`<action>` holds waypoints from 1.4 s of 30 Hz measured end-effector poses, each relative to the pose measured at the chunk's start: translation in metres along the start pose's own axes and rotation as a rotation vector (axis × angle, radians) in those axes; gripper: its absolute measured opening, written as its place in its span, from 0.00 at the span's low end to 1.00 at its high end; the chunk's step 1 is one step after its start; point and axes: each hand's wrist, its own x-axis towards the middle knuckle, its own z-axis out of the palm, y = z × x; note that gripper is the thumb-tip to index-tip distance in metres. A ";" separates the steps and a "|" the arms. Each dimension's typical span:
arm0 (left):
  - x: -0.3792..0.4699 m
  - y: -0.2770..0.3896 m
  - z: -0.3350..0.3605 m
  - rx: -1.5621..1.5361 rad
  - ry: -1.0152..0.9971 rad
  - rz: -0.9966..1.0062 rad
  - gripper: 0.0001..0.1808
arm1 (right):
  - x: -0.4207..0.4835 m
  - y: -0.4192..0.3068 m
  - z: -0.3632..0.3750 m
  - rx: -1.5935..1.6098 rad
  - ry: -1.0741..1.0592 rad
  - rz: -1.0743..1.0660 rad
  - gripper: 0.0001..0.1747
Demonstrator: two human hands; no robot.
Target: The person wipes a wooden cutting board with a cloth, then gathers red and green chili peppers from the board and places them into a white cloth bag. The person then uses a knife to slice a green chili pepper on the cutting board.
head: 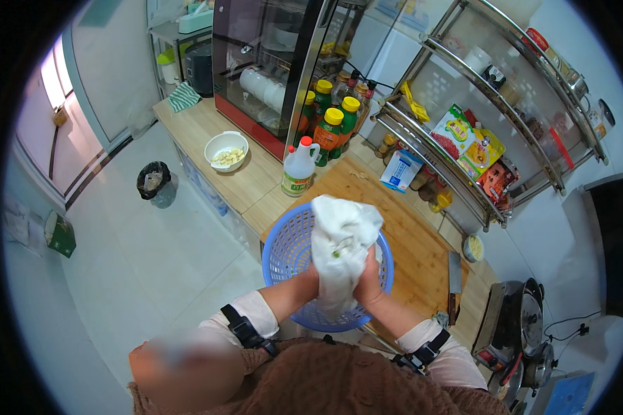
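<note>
A damp-looking white cloth [342,228] is bunched between my two hands, above a blue plastic colander basket [285,249]. My left hand [312,280] grips its left side, the fingers mostly hidden by the cloth. On the right side, my right hand [369,280] holds it as well. A small green bit sticks to the cloth's front. The basket stands partly over a wooden cutting board [410,254], and the cloth hides much of its inside.
A cleaver [454,280] lies at the board's right edge. Beyond the basket stand a white plastic jug [298,168] and several yellow-capped bottles [332,124]. A white bowl of peeled garlic cloves [227,151] sits farther left. Pots [532,316] are at the right.
</note>
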 end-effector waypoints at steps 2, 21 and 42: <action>-0.005 -0.008 -0.014 -1.067 0.006 -0.417 0.18 | -0.004 0.006 0.000 -0.246 -0.043 -0.209 0.24; 0.002 0.036 -0.093 0.037 0.477 -0.686 0.18 | 0.030 0.000 -0.042 -0.280 -0.334 0.015 0.28; 0.018 0.117 -0.131 1.348 0.477 -0.301 0.19 | 0.063 0.044 -0.163 -0.692 -0.093 0.160 0.37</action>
